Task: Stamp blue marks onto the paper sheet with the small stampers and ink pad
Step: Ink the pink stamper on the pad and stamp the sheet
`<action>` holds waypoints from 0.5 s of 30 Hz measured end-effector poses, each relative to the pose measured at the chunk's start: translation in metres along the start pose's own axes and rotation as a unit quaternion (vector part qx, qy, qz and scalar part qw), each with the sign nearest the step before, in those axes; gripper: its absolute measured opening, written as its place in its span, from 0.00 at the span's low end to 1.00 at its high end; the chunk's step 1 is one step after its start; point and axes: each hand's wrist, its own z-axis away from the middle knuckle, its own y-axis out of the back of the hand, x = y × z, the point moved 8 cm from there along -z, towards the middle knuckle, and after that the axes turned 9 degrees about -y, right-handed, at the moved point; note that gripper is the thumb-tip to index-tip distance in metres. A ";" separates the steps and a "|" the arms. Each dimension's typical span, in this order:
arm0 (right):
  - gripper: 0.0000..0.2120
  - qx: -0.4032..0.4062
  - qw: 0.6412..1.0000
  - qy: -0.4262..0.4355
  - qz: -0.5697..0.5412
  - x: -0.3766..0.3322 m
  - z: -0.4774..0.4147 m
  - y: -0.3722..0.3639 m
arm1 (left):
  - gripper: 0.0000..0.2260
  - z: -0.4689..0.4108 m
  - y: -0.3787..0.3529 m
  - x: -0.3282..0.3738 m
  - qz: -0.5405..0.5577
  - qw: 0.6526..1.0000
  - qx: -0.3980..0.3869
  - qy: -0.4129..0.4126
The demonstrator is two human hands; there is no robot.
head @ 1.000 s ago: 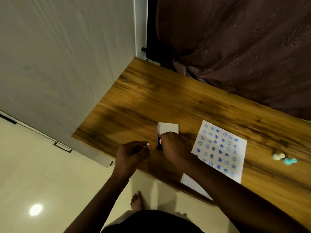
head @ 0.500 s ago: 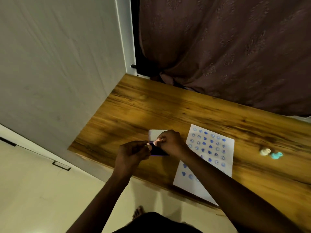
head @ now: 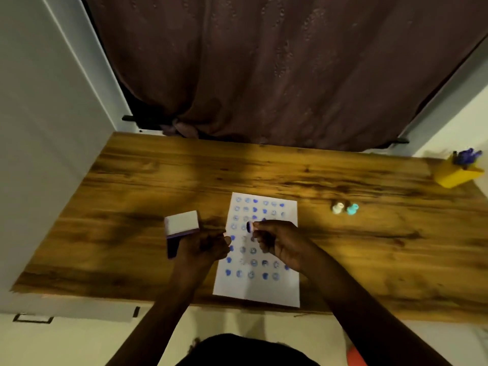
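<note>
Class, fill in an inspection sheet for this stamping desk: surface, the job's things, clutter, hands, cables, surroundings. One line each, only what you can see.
Surface: wooden table, bare wood across the far side.
Job's things: paper sheet covered in rows of blue marks; open ink pad with its lid raised, left of the sheet; white stamper and teal stamper lying right of the sheet.
Clutter: yellow pot at the far right corner.
Hands: right hand pinches a small stamper over the sheet; left hand rests beside the ink pad.
Cables: nothing seen.
Surroundings: dark curtain behind the table.

Two bare forearms without sleeves, bare hands (head: 280, 244) without rings, dark garment (head: 245, 351) at the waist.
</note>
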 end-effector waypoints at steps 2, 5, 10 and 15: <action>0.14 0.020 1.000 0.021 0.008 0.000 0.008 0.028 | 0.08 -0.002 -0.015 -0.009 -0.020 1.000 -0.015 0.016; 0.14 0.042 0.995 0.055 0.072 0.005 0.023 0.061 | 0.10 -0.002 -0.033 -0.025 -0.034 0.998 -0.024 0.051; 0.13 0.159 0.922 0.111 0.336 0.020 0.040 0.096 | 0.09 0.000 -0.056 -0.033 -0.046 0.996 -0.045 0.058; 0.14 0.192 0.805 0.119 0.549 0.040 0.047 0.094 | 0.10 0.000 -0.068 -0.042 -0.049 0.995 -0.046 0.075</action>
